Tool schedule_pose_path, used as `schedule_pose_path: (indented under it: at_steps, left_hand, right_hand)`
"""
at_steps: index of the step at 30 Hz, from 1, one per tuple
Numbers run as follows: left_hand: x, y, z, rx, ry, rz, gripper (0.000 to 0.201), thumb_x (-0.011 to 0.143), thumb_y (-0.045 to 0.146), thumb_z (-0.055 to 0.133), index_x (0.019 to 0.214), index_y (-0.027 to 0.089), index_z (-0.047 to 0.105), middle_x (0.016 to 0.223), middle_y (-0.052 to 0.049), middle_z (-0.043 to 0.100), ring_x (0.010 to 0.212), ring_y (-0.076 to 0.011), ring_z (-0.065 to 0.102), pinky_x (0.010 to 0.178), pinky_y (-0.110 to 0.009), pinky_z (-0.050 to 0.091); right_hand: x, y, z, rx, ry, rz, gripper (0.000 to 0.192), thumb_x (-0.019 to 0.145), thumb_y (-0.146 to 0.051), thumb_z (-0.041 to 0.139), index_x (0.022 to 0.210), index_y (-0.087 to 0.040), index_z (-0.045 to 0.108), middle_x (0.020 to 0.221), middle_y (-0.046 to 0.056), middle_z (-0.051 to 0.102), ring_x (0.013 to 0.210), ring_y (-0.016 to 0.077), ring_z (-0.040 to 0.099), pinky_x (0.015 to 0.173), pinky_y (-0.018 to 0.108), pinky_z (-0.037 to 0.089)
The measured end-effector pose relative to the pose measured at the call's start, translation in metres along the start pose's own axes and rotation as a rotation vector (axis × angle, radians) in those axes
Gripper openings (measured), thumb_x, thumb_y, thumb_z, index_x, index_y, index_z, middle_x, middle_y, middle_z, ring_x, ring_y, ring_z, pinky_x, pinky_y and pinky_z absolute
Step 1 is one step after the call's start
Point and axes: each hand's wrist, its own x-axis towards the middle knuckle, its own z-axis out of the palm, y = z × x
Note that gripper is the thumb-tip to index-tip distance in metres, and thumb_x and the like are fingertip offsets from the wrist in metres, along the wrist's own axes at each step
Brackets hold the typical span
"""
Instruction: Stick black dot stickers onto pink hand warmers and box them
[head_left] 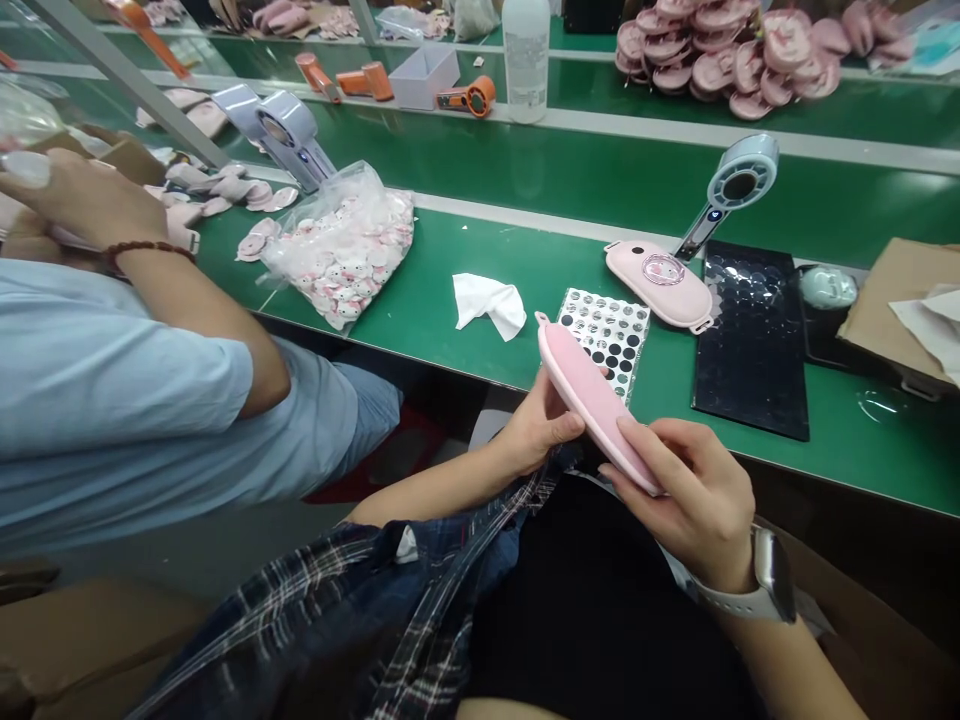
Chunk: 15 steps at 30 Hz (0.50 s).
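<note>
Between my hands, in front of the bench edge, is a pink padded eye mask (592,400) with a paler rim and a small loop at its upper end. My left hand (544,425) grips its left side, thumb along the rim. At the lower end my right hand (686,480), with a watch on the wrist, is closed on it, thumb on the pink face. Just beyond lies a sheet of round black stickers (619,335), partly hidden by the mask. A second pink eye mask (660,285), with an oval picture on its front, lies farther back.
A black mat (750,340) and a cardboard box (907,310) sit on the right. A light-blue handheld fan (739,180) stands behind. Left are a white tissue (489,303), a bag of printed pieces (349,250) and a co-worker's arm (195,300). Pink masks (720,50) fill the shelf.
</note>
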Motion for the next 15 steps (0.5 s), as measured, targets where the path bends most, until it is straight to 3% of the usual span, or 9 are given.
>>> schedule_pose_path:
  at_steps: [7, 15]
  left_hand:
    - [-0.001, 0.008, 0.006, -0.124, -0.031, 0.026, 0.092, 0.069, 0.057, 0.086, 0.146, 0.021, 0.050, 0.149, -0.020, 0.059, 0.135, -0.0459, 0.058, 0.108, -0.058, 0.050]
    - [-0.003, 0.019, 0.012, -0.222, -0.097, -0.112, 0.098, 0.066, 0.067, 0.078, 0.142, 0.010, 0.055, 0.129, -0.024, 0.070, 0.126, -0.0492, 0.063, 0.104, -0.060, 0.051]
  right_hand:
    - [0.000, 0.000, 0.003, 0.125, -0.085, -0.047, 0.062, 0.093, -0.017, 0.075, 0.151, -0.021, 0.054, 0.114, 0.012, 0.059, 0.092, 0.0242, 0.061, 0.073, 0.037, 0.055]
    - [0.001, -0.006, 0.006, 0.264, -0.173, -0.133, 0.052, 0.093, -0.020, 0.076, 0.142, -0.015, 0.059, 0.118, 0.014, 0.053, 0.097, 0.0240, 0.056, 0.077, 0.038, 0.056]
